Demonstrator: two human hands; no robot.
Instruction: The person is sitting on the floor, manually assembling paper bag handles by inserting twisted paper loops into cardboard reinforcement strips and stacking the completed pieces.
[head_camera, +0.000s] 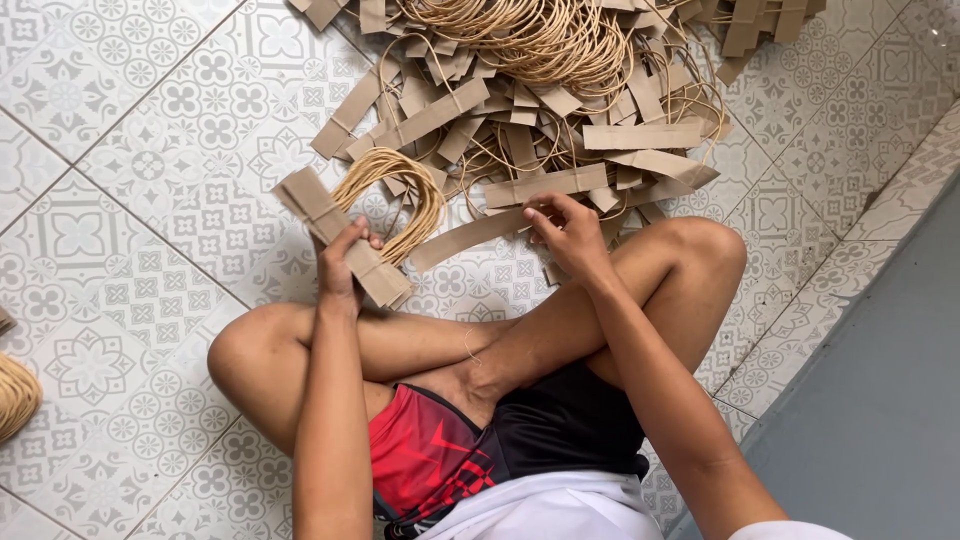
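I sit cross-legged on a patterned tile floor. My left hand (342, 265) grips a stacked bundle of brown paper strips (320, 215) with tan cord handle loops (395, 195) fanning out from it. My right hand (565, 230) reaches forward, its fingers pinching one long paper strip (470, 235) at the near edge of a big heap of loose handle strips (560, 110). The two hands are about a forearm's width apart.
The heap of paper strips and cord loops spreads across the floor ahead to the top edge. A coil of tan cord (15, 395) lies at the far left. A grey step or mat (880, 400) borders the tiles on the right. My knees flank both hands.
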